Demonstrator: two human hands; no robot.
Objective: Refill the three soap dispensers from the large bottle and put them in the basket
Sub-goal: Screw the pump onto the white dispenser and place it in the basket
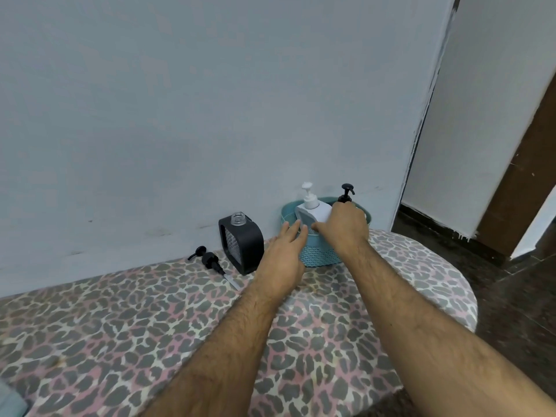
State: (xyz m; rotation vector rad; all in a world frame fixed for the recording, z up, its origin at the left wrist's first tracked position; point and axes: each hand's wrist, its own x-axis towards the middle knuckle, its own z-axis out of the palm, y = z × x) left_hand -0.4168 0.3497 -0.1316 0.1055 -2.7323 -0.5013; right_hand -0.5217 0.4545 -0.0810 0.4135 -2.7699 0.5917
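A teal woven basket (319, 254) stands against the wall on a leopard-print surface. Inside it a white pump dispenser (311, 209) stands upright, and behind it the black pump (346, 191) of another dispenser sticks up, its body hidden. My right hand (346, 228) reaches over the basket and grips the white dispenser's body, thumb in front. My left hand (284, 251) rests with straight fingers against the basket's left rim. Left of the basket stands a black square dispenser (242, 243) with an open clear neck. Its black pump head (210, 260) lies beside it.
The leopard-print surface (150, 341) ends in a rounded edge at the right, above a dark floor (511, 296). The pale wall is directly behind the objects. A doorway and brown door frame (523, 164) are at the right. A blue-grey object (10, 400) shows at the bottom-left corner.
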